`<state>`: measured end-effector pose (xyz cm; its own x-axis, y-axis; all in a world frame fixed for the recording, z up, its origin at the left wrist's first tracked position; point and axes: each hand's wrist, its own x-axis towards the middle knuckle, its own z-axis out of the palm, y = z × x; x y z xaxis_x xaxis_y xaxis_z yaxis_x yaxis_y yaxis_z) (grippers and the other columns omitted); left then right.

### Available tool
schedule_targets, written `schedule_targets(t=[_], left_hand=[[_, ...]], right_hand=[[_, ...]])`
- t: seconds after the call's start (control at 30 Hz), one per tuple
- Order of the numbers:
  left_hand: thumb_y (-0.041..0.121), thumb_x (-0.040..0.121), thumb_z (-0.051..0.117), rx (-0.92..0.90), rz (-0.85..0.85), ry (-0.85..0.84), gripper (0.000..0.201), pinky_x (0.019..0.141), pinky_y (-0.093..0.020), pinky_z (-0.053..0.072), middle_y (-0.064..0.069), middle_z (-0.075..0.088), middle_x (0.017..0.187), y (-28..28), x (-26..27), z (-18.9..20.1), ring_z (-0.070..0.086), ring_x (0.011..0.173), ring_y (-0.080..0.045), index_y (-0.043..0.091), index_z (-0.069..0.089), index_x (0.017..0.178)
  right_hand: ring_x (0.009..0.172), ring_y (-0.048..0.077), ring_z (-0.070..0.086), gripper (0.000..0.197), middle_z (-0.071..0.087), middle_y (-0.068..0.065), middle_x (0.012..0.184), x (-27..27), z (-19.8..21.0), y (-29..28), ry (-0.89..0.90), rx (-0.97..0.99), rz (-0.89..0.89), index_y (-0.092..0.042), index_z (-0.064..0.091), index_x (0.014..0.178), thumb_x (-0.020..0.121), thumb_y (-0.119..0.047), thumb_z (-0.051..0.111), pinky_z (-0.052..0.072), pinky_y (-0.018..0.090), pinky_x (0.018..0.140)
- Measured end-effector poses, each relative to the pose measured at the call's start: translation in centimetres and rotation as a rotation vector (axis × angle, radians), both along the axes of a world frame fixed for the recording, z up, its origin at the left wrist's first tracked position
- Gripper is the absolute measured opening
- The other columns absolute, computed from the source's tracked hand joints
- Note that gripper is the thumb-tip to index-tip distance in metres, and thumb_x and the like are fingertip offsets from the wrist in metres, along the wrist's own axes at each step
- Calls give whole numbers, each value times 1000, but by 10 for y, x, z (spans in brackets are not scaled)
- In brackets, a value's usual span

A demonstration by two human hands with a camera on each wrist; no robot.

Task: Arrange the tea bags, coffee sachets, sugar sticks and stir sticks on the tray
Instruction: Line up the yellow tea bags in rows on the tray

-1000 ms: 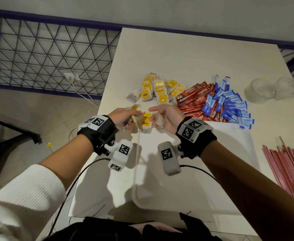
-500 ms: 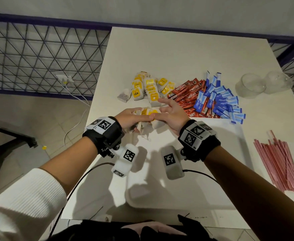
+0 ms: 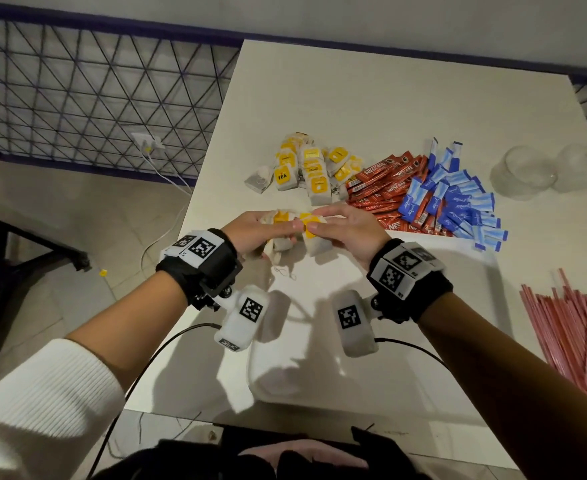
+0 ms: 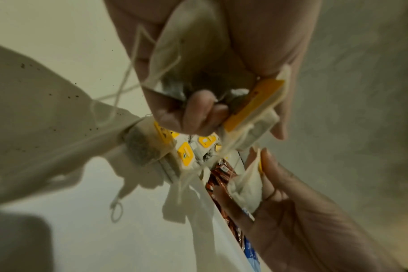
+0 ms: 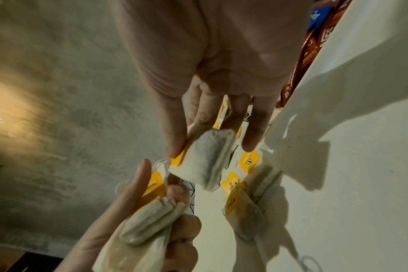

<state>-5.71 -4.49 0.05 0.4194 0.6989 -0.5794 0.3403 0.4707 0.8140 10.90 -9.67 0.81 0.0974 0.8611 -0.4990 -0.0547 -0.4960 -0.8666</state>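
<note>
Since a second ago I've brought both hands together at the tray's (image 3: 423, 382) 12 o'clock edge. My left hand (image 3: 250, 230) grips a bunch of tea bags (image 3: 280, 242); my right hand (image 3: 351, 233) pinches one tea bag (image 3: 314, 239), passing it leftward, I judge. The tea pile (image 3: 306, 168) waits on the worktop (image 3: 354, 98).

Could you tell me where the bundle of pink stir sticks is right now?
In the head view the stir sticks lie on the table's right edge, right of the tray, untouched.
</note>
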Motion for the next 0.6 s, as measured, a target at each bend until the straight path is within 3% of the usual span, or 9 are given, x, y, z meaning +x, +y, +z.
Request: schedule_targets(t=[0.1, 0.2, 0.27, 0.37, 0.47, 0.53, 0.6], left_hand=[[28, 78, 73, 23, 23, 53, 8, 43, -15, 32, -3, 57, 71, -5, 4, -3, 46, 55, -12, 22, 68, 76], [27, 78, 73, 16, 59, 54, 11, 49, -19, 36, -11, 57, 83, -7, 5, -8, 48, 71, -22, 18, 67, 79], [29, 76, 75, 7, 69, 58, 13, 52, -21, 37, -12, 57, 83, -8, 5, -13, 48, 71, -23, 18, 68, 77], [22, 84, 67, -6, 63, 75, 12, 43, -15, 36, -1, 61, 61, -11, 6, -17, 53, 49, -12, 20, 64, 73], [17, 85, 65, -24, 51, 87, 12, 36, -11, 33, 7, 58, 46, -13, 7, -20, 49, 35, -4, 17, 62, 74], [18, 85, 66, -24, 23, 111, 13, 41, -15, 34, 1, 59, 53, -12, 7, -23, 50, 43, -10, 16, 62, 73], [21, 83, 67, -15, -2, 134, 14, 50, -23, 34, -9, 57, 68, -9, 7, -27, 46, 57, -21, 16, 61, 72]], right_hand=[[92, 18, 62, 17, 66, 6, 92, -3, -3, 0, -74, 9, 13, -25, 60, 84, 77, -16, 73, 46, 31, 88], [91, 18, 61, 19, 66, 12, 98, -4, -8, -1, -98, 0, 11, -27, 57, 84, 78, -18, 73, 47, 30, 84], [91, 20, 62, 18, 66, 14, 101, -5, -12, -4, -88, -28, 17, -23, 57, 87, 78, -18, 72, 47, 31, 82], [85, 20, 62, 23, 64, 15, 103, -8, -18, -12, 27, -94, -12, -9, 58, 102, 81, -8, 68, 53, 33, 77], [78, 18, 61, 29, 62, 14, 96, -10, -21, -18, 163, -160, -45, 5, 58, 111, 85, -4, 63, 58, 27, 64], [79, 19, 63, 34, 63, 16, 99, -9, -26, -18, 191, -203, -64, 8, 56, 115, 85, -6, 64, 59, 26, 63], [83, 23, 63, 37, 62, 19, 102, -9, -29, -16, 168, -229, -84, 10, 56, 115, 83, -6, 65, 58, 30, 72]])
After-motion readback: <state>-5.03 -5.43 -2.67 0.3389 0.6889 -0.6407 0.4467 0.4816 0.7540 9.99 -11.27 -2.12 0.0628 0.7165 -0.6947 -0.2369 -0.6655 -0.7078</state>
